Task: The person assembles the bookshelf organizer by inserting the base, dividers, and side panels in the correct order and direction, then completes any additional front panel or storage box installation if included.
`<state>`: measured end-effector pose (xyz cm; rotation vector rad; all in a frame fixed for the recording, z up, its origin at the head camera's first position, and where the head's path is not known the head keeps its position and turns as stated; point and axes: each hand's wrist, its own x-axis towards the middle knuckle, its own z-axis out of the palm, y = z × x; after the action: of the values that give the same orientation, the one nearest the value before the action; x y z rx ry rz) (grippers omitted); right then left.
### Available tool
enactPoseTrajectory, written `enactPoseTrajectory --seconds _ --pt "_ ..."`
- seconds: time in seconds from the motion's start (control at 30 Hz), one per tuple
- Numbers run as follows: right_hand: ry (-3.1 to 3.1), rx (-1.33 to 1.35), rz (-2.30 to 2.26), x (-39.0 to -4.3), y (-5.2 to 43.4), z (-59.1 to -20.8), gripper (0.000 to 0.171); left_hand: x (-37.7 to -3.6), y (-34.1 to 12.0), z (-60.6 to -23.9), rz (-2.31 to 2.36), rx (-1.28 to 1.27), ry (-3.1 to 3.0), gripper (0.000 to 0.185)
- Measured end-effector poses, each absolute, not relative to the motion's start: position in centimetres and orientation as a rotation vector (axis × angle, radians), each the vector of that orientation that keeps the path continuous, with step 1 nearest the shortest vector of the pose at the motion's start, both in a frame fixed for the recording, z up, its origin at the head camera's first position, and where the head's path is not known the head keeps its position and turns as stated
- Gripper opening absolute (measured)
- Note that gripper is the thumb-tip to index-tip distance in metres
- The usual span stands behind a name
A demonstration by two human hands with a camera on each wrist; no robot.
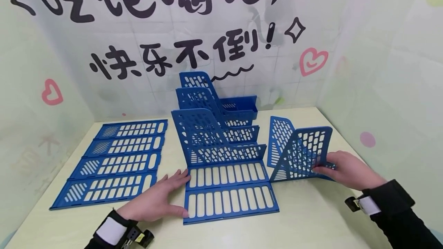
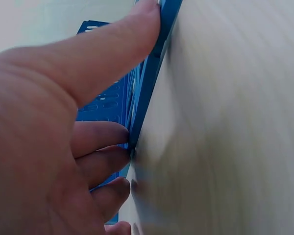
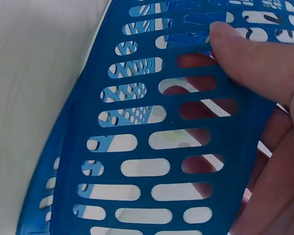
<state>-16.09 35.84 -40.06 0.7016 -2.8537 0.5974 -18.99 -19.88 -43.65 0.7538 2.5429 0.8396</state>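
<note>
Head: the left hand (image 1: 157, 199), fingers apart, touches the left edge of a slotted blue base (image 1: 228, 186) on the surface (image 1: 311, 218); the right hand (image 1: 349, 170) grips an upright perforated panel (image 1: 309, 152) to its right. Left wrist: thumb against the base's edge. Right wrist: fingers clamped on the panel.

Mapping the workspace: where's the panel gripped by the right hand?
Head view, right side: the gripped panel is between the right hand and slatted base, in front of another upright panel.
</note>
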Motion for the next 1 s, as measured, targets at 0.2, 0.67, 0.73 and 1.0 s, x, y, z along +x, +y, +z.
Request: enactPoseTrajectory --seconds 0.2,0.67,0.73,1.0 --pt "-2.902 0.69 0.595 -16.1 35.0 -40.0 0.012 -19.1 -19.5 -43.6 0.833 0.764 2.549 0.111" --pt "-2.894 0.896 0.583 -17.8 27.9 -40.2 0.006 -18.8 -18.8 -44.0 0.793 0.811 2.584 0.107" --pt "-2.898 0.886 0.569 -17.9 27.0 -40.2 0.007 -18.9 -18.8 -44.0 0.795 0.799 2.583 0.108" --pt "-2.847 0.898 0.587 -17.8 25.6 -40.7 0.006 -19.1 -19.0 -43.9 0.776 0.791 2.614 0.11"
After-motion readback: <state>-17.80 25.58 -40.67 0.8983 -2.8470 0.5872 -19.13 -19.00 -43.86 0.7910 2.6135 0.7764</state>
